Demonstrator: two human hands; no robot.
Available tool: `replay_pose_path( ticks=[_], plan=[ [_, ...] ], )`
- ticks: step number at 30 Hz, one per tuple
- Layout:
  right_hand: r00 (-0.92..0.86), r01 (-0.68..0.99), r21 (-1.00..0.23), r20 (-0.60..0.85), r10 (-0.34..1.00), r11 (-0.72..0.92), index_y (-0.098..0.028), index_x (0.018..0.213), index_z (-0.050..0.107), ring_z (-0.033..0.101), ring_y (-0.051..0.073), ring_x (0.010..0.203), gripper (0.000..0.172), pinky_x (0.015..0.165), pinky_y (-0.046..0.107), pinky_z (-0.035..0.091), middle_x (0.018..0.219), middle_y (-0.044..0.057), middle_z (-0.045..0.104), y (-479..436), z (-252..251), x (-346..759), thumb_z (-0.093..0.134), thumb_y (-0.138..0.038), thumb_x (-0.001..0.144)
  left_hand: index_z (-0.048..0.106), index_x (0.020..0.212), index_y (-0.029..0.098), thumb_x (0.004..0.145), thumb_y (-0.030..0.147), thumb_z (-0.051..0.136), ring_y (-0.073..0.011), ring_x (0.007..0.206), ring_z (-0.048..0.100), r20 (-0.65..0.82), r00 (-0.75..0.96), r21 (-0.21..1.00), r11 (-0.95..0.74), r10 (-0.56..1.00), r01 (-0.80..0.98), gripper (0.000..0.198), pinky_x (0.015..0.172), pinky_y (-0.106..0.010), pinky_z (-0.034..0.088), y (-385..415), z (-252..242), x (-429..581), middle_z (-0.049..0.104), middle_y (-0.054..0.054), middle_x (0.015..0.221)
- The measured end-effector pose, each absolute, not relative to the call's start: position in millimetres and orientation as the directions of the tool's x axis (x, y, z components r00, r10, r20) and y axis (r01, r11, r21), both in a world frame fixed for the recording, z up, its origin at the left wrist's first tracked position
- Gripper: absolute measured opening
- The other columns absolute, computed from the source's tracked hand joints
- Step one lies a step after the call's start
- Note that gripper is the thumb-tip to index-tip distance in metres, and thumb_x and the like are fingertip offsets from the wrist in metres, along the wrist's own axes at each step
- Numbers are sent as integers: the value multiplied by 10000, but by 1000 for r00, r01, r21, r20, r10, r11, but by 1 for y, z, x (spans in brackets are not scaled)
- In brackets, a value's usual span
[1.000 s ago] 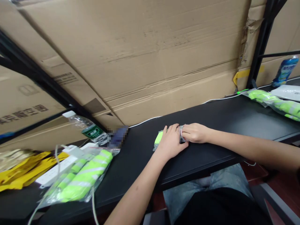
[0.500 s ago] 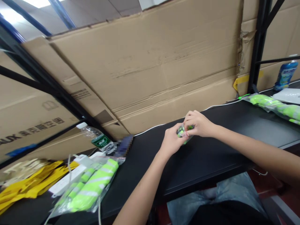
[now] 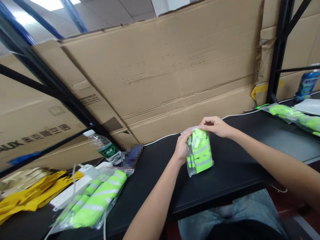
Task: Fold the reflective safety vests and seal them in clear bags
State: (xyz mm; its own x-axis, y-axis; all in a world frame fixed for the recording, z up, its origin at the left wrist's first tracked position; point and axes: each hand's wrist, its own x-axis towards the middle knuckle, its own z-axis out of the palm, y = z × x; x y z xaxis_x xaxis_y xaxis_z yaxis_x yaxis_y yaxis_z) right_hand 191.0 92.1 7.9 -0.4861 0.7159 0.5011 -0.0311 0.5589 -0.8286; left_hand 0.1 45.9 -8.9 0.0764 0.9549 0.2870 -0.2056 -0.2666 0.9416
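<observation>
A clear plastic bag [image 3: 199, 154] holds a folded neon yellow-green vest with grey reflective strips [image 3: 200, 155] and stands upright on or just above the black table. My left hand [image 3: 182, 150] grips the bag's upper left edge. My right hand [image 3: 215, 126] pinches the top edge of the bag's opening, fingers pointing left. Another clear bag of neon reflective fabric [image 3: 96, 200] lies at the table's left, and a third [image 3: 292, 115] lies at the far right.
Large cardboard sheets [image 3: 155, 83] stand behind the black table [image 3: 240, 176]. A water bottle [image 3: 103, 145], a white power strip [image 3: 71, 192], yellow material [image 3: 32, 190], a blue bottle [image 3: 306, 85] and a white cable [image 3: 185, 130] are nearby.
The small neon bundle banded in my hands has given way to a vest in a clear bag, now held upright. My hands have moved apart at the bag's top, and the view has tilted slightly.
</observation>
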Motion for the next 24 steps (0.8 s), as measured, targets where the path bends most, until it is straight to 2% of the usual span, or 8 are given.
replay_pose_path(
  ticks=[4,7,12,16,20,22,24],
  plan=[
    [-521,-54,-882,425,740,468,-182,724,622,591,128,658,332,542,250,472,831,42,695,98,16,192,788,-467,767,778,931,140,720,505,782,-238,864,721,270,8,930,-259,963,-261,422,813,-326,545,45,-12,3,781,-83,908],
    [-543,-64,-913,370,754,402,-191,765,628,576,120,574,313,501,257,482,712,8,651,99,15,198,754,-477,791,779,865,132,677,511,832,-205,766,704,260,-33,929,-259,965,-263,427,748,-301,535,46,-14,1,771,-70,824],
    [-577,-59,-929,331,747,366,-181,793,673,608,135,575,288,526,277,512,658,4,647,98,7,217,789,-442,754,782,821,119,674,526,846,-185,677,682,235,-23,939,-233,972,-255,437,683,-292,523,47,-18,1,754,-71,750],
    [-499,-88,-908,397,771,411,-184,734,664,570,110,552,264,538,266,480,625,-10,636,97,3,221,826,-392,728,792,849,130,677,539,837,-217,787,711,257,22,932,-242,966,-271,446,759,-321,544,46,-17,6,770,-100,851],
    [-376,-146,-892,450,810,428,-206,824,658,604,117,585,288,604,295,515,702,-15,664,96,-1,213,840,-396,708,792,944,162,636,391,888,-237,939,712,303,38,919,-281,952,-275,396,861,-334,537,43,-17,9,768,-97,1030],
    [-331,-156,-896,444,833,416,-211,866,659,617,125,572,318,604,307,525,695,-15,672,94,-2,210,841,-412,701,793,944,167,641,340,882,-234,964,707,322,10,913,-308,947,-268,360,893,-333,525,43,-17,9,767,-89,1037],
    [-324,-144,-907,422,847,396,-198,829,670,617,133,538,306,576,314,521,647,-5,667,92,-3,209,824,-439,719,796,908,161,672,352,850,-236,979,701,335,-27,907,-330,942,-261,308,910,-339,517,43,-17,9,770,-92,1021]
  ],
)
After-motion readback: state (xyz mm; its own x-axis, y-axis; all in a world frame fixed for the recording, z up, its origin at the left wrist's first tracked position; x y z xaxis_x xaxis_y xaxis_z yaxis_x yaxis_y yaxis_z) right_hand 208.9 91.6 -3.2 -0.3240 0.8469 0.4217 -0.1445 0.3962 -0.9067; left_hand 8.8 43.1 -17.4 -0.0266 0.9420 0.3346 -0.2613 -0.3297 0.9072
